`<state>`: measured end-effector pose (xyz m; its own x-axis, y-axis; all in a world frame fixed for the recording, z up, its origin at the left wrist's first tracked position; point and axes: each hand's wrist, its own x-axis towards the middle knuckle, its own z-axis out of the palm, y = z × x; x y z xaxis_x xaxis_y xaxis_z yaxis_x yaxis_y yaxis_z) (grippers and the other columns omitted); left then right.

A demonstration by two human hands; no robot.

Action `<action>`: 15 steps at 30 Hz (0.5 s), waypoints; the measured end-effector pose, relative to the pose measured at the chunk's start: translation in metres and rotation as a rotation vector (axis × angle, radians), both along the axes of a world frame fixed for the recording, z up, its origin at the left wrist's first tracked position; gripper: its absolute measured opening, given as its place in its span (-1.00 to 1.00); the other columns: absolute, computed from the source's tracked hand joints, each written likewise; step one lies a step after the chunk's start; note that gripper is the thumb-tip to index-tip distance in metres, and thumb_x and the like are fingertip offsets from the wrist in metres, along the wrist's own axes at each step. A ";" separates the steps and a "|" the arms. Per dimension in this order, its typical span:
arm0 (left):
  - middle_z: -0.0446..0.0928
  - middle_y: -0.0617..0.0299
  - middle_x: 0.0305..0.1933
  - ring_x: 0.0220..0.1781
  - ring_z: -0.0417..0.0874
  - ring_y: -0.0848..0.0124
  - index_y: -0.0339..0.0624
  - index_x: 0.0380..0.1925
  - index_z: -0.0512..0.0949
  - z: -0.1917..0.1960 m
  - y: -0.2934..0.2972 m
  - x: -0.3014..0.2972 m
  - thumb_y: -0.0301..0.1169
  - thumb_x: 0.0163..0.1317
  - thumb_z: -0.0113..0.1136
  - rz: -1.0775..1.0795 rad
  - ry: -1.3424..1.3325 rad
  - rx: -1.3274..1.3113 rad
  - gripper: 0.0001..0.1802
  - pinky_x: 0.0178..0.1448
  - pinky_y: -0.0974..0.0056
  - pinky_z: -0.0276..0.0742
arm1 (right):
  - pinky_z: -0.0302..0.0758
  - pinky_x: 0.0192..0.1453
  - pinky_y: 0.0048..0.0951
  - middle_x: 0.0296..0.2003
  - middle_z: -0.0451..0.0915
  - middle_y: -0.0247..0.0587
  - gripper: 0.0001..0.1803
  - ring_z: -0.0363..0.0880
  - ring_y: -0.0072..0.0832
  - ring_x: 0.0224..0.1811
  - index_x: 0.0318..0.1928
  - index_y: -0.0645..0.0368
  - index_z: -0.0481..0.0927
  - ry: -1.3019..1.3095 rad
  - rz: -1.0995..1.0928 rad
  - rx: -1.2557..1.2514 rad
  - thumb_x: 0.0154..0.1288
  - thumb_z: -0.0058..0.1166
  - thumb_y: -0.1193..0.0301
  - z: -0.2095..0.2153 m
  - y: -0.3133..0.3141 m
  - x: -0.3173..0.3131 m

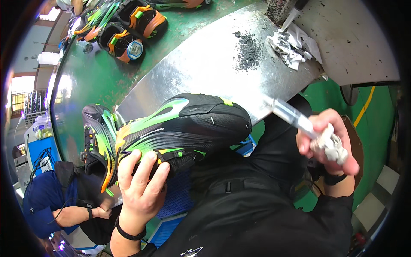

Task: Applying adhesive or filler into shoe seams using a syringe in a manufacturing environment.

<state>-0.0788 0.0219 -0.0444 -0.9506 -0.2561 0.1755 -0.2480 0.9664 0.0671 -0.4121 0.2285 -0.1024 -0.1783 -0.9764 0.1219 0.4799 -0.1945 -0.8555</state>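
A black, green and orange sneaker [205, 124] lies tilted on its side, its toe pointing right. My left hand [143, 182] grips it near the laces, fingers over the upper and thumb hidden. A second matching sneaker [96, 137] lies just left of it. To the right of the toe, apart from it, my right hand [332, 139] is closed round a clear syringe-like tube [291, 115] whose narrow end points up and left. A crumpled off-white rag [329, 147] is bunched in the same hand.
A metal sheet [188, 53] covers part of the green table [85, 70], with black crumbs [248, 51] on it. White crumpled cloth [295, 45] lies beyond, beneath another pointed tool [293, 17]. More sneakers [128, 25] stand far left. A co-worker's hand [102, 212] is at lower left.
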 end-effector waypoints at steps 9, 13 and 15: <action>0.46 -0.06 0.17 0.23 0.42 -0.15 -0.15 0.02 0.49 0.007 -0.011 -0.009 -0.65 -0.37 0.23 0.022 0.005 0.134 -0.27 0.26 -0.12 0.36 | 0.49 -0.17 -0.45 -0.31 0.59 0.03 0.09 0.62 -0.35 -0.27 0.01 0.36 0.46 -0.239 0.052 -0.027 -0.19 0.24 -0.44 0.008 -0.042 0.023; 0.52 0.04 0.11 0.19 0.42 -0.07 -0.03 -0.04 0.59 0.004 -0.014 -0.012 -0.58 -0.32 0.23 0.057 0.048 0.154 -0.36 0.20 -0.06 0.39 | 0.44 -0.16 -0.47 -0.27 0.58 0.06 0.07 0.60 -0.37 -0.25 0.04 0.40 0.43 -0.285 0.105 -0.099 -0.11 0.26 -0.40 0.001 -0.053 0.025; 0.52 0.04 0.11 0.20 0.42 -0.06 -0.03 -0.03 0.59 0.005 -0.014 -0.012 -0.57 -0.30 0.24 0.061 0.041 0.163 -0.37 0.19 -0.07 0.40 | 0.42 -0.16 -0.48 -0.26 0.57 0.07 0.07 0.59 -0.38 -0.23 0.06 0.41 0.41 -0.315 0.116 -0.119 -0.09 0.27 -0.38 -0.002 -0.057 0.024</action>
